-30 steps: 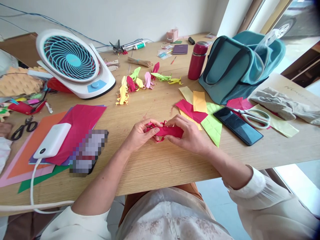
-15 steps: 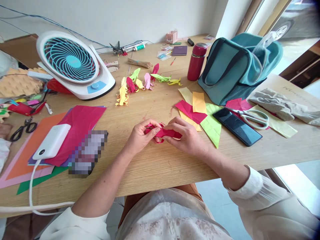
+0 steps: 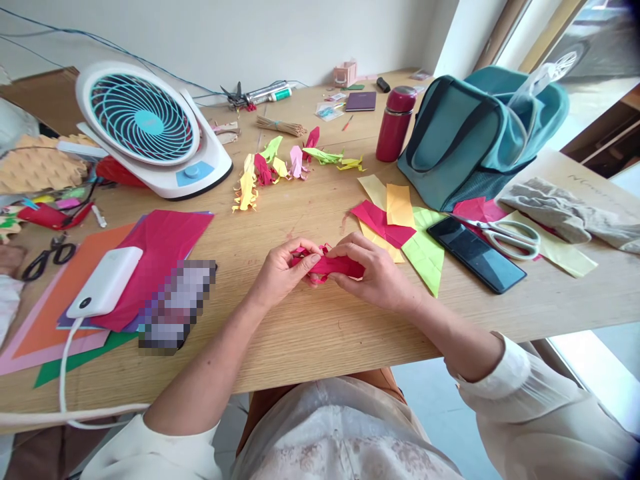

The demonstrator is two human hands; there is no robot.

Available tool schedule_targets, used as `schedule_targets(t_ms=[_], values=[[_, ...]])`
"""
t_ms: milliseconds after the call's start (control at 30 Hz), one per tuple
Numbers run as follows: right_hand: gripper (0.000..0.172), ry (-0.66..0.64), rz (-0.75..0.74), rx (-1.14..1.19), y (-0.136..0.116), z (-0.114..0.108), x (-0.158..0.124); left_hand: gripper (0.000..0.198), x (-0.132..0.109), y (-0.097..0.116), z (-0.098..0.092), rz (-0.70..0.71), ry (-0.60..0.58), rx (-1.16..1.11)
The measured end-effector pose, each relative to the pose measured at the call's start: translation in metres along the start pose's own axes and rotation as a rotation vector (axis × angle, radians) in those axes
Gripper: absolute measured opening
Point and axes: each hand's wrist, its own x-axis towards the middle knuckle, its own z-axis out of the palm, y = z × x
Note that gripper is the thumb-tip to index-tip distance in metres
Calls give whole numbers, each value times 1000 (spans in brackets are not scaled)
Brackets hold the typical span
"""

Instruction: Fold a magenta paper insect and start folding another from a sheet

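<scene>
Between my two hands is a red folded paper figure (image 3: 327, 264), held just above the wooden table. My left hand (image 3: 286, 270) pinches its left end between thumb and fingers. The other end sits in the closed fingers of my right hand (image 3: 373, 270). Thin curled strips stick out around its left half; my fingers hide part of it. Beyond my hands stands a group of folded paper figures (image 3: 296, 163) in yellow, red, green and pink. Close to my right hand lie creased paper sheets (image 3: 423, 253) in red, orange and green.
A fan (image 3: 150, 127) stands at the back left, a red flask (image 3: 395, 127) and teal bag (image 3: 450, 140) at the back right. A black phone (image 3: 475, 253) and white-handled scissors (image 3: 515, 239) lie right. At left, a power bank (image 3: 107, 283) rests on coloured paper. Another person's hand (image 3: 11, 260) shows far left.
Both hands keep nearly the same grip on the red paper figure, which has shifted very slightly. The whole view has moved a little.
</scene>
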Motion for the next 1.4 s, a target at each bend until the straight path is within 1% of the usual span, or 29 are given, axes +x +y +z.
schedule_targets(t_ms=[167, 367, 467, 600, 667, 767, 933, 1000, 1100, 1167, 1233, 1333, 1400], values=[[20, 29, -5, -24, 3, 5, -1, 34, 0, 0, 2, 23, 12, 44], [18, 39, -29, -4, 4, 6, -1, 31, -1, -1, -1, 16, -39, 15], [17, 58, -15, 2, 2, 5, 0, 31, -1, 0, -2, 25, -32, 23], [14, 36, -23, 16, 2, 4, 1, 31, -1, 3, -2, 21, -65, 33], [18, 21, -23, 33, 2, 3, 2, 31, -1, 5, -3, 5, -73, 36], [29, 30, 36, 113, 3, -1, 3, 32, 0, 6, -6, -13, -33, 31], [38, 27, 330, 467, 10, -9, 4, 39, 2, 2, -10, -54, -5, -42], [43, 35, 401, 527, 15, -12, 5, 41, 3, 1, -10, -63, 6, -74], [48, 8, 433, 566, 22, -12, 5, 39, 3, 0, -9, -72, 26, -93], [48, -47, 437, 617, 26, -8, 4, 37, 4, -1, -8, -86, 30, -86], [46, -73, 428, 654, 32, -2, 4, 35, 5, -4, -9, -95, 33, -72], [42, -66, 401, 657, 38, 4, 3, 31, 7, -12, -13, -85, 46, -21], [39, -57, 396, 650, 40, 5, 3, 26, 9, -19, -17, -82, 51, 80]])
